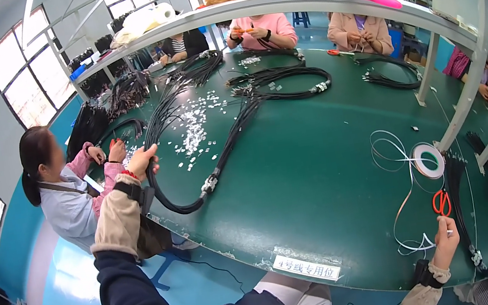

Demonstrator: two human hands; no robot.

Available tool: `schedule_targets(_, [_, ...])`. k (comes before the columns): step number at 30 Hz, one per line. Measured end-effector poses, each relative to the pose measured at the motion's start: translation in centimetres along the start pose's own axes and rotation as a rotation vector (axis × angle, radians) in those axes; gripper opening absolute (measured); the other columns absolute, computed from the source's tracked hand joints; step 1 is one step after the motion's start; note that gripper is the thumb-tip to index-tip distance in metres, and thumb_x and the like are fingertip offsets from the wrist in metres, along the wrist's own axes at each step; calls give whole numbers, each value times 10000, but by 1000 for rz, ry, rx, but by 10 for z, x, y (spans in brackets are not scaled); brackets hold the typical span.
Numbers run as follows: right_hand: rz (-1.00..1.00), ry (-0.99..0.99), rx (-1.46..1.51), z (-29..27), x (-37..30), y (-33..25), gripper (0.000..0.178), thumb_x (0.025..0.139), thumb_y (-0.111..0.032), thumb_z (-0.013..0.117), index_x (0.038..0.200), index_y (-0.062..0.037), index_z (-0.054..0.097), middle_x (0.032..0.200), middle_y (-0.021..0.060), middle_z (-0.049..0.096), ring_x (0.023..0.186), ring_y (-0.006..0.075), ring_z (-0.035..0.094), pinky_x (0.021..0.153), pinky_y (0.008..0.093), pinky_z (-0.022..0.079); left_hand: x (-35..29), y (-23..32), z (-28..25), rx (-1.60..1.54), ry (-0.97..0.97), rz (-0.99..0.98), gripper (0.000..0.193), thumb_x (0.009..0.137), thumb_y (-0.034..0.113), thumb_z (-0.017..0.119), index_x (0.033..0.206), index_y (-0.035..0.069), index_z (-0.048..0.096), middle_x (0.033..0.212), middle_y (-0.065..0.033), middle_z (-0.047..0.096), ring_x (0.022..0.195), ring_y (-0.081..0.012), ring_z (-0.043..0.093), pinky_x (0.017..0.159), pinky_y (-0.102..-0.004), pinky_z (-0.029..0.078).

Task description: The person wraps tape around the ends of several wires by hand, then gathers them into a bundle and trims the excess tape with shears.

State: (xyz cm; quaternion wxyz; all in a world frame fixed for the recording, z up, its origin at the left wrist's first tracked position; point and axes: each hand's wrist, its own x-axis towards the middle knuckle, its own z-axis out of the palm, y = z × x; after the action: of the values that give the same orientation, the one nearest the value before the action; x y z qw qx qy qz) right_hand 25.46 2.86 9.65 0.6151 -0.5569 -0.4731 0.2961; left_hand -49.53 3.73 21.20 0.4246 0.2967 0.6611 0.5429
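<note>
My left hand (pixel 142 161) is closed round one side of a looped bundle of black cables (pixel 165 196) at the left of the green table. A white tie or wrap (pixel 209 184) binds the bundle on the loop's other side, and its loose ends fan out toward the far side. At the near right, my right hand (pixel 445 242) is closed with a small white piece (pixel 449 232) at its fingers; what kind it is I cannot make out. Just beyond it are orange-handled scissors (pixel 441 204). A roll of white tape (pixel 429 161) lies farther off, near loose curled strips (pixel 409 159).
White scraps (pixel 193 128) are scattered beyond the loop. More tied cable bundles (pixel 284 82) lie across the table (pixel 297 170) and along its right side. A shelf (pixel 272 3) on posts spans the far side. A co-worker (pixel 66 185) sits close at left; several others work opposite.
</note>
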Motion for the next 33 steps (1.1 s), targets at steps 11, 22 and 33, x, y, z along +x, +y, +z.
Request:
schedule_targets(11, [33, 139, -37, -14, -10, -4, 120, 894, -145, 562, 882, -38, 616, 615, -91, 417, 494, -6, 290, 438, 183, 179, 162, -28, 22, 1301, 236, 120, 618, 687, 168, 740, 1189, -8, 426, 818, -153, 629, 672, -250, 630, 547, -368, 518])
schedule_targets(22, [-106, 309, -126, -110, 76, 26, 131, 871, -145, 593, 885, -25, 644, 663, -81, 486, 557, 8, 370, 484, 185, 279, 194, -109, 63, 1153, 191, 545, 739, 739, 114, 691, 1337, -30, 281, 1289, -201, 442, 1175, -298, 453, 966, -358, 382])
schedule_targets(33, [16, 377, -1072, -260, 134, 85, 210, 713, -169, 687, 914, -113, 667, 865, 86, 643, 829, 276, 625, 745, 375, 496, -138, -72, 332, 544, -850, 312, 355, 792, -56, 537, 1144, -14, 519, 986, -103, 617, 936, -186, 596, 822, -303, 479])
